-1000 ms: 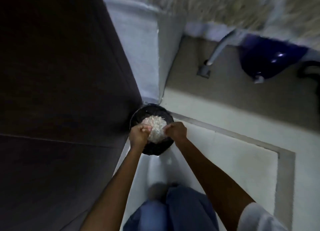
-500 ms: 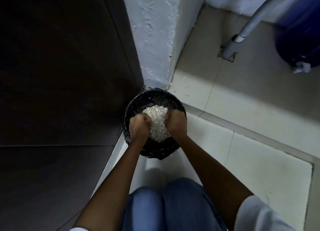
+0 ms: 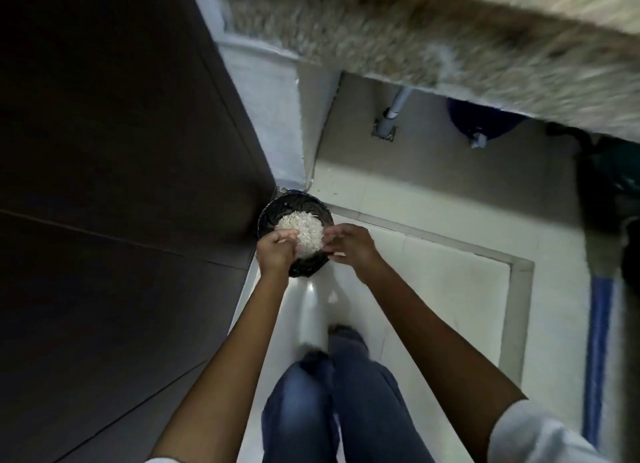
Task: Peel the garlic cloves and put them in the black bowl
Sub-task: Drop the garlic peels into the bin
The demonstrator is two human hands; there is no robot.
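Observation:
A round black container (image 3: pixel 300 202) lined with crinkled black plastic stands on the floor in the corner. A heap of pale garlic skins (image 3: pixel 304 232) fills it. Both hands hover just over its near rim. My left hand (image 3: pixel 277 249) is at the left of the heap, its fingers loosely bent, with a few pale scraps at the fingertips. At the right of the heap is my right hand (image 3: pixel 351 246), with relaxed, slightly spread fingers that hold nothing I can make out. No whole garlic cloves show.
A dark cabinet front (image 3: pixel 121 185) fills the left. A white wall corner (image 3: pixel 277 116) rises behind the container. A speckled counter (image 3: pixel 450 39) overhangs a grey pipe (image 3: pixel 394 112) and a blue vessel (image 3: pixel 485 123). My jeans-clad legs (image 3: pixel 339 393) stand on pale tiles.
Both hands were fists pressed into the heap of skins; they have lifted, moved apart and loosened their fingers. The camera has pulled back and up.

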